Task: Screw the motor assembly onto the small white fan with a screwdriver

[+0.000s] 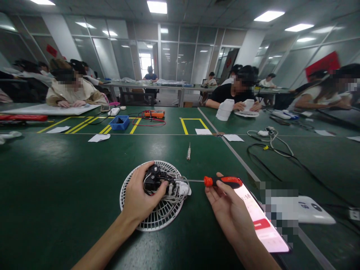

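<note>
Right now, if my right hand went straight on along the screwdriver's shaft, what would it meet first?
The screwdriver in your right hand leads; its tip would probably meet the black mechanism held by your left hand first. Whether they already touch, I cannot tell.

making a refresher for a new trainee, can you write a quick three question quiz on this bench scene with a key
1. True or false: the left hand grips the black fan motor assembly above the white fan grille.

2. What does the right hand hold?
A) a paper slip
B) a red-and-black screwdriver
C) a white cable

3. Fill in the colour: the open plastic tray to the left of the orange multimeter is ____.

Key: 1. true; 2. B; 3. blue
</note>
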`<control>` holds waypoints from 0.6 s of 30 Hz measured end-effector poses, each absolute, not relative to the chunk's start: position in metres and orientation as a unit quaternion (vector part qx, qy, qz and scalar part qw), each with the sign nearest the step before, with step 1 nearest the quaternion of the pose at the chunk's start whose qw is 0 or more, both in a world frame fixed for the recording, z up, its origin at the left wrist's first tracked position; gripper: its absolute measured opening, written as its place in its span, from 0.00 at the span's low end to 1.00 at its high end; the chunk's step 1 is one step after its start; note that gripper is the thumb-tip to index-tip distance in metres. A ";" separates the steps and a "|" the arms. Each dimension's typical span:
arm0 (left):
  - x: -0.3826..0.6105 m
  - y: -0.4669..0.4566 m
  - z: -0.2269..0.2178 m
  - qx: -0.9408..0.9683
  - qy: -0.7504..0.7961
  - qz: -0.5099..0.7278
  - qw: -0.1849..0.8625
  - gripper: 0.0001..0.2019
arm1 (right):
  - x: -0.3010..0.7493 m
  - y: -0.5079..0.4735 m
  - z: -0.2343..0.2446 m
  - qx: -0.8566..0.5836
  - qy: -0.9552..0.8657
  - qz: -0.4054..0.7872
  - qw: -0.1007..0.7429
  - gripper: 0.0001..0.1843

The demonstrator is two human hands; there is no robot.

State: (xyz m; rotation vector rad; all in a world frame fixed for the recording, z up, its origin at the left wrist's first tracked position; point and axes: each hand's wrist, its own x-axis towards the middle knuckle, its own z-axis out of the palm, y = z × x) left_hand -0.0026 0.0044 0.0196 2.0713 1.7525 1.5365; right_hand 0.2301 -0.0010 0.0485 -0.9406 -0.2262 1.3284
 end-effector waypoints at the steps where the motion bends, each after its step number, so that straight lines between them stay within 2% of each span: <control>1: -0.003 0.004 0.019 0.664 0.563 0.492 0.012 0.27 | 0.231 -0.001 0.049 -0.415 -0.100 0.592 0.684 0.33; 7: -0.002 0.005 0.018 0.662 0.570 0.487 0.011 0.27 | 0.231 -0.002 0.045 -0.424 -0.113 0.595 0.674 0.29; 12: -0.002 0.006 0.017 0.660 0.572 0.486 0.008 0.29 | 0.231 -0.002 0.045 -0.434 -0.112 0.583 0.678 0.33; 18: -0.002 0.006 0.017 0.655 0.582 0.482 -0.011 0.29 | 0.232 -0.002 0.051 -0.431 -0.107 0.587 0.677 0.27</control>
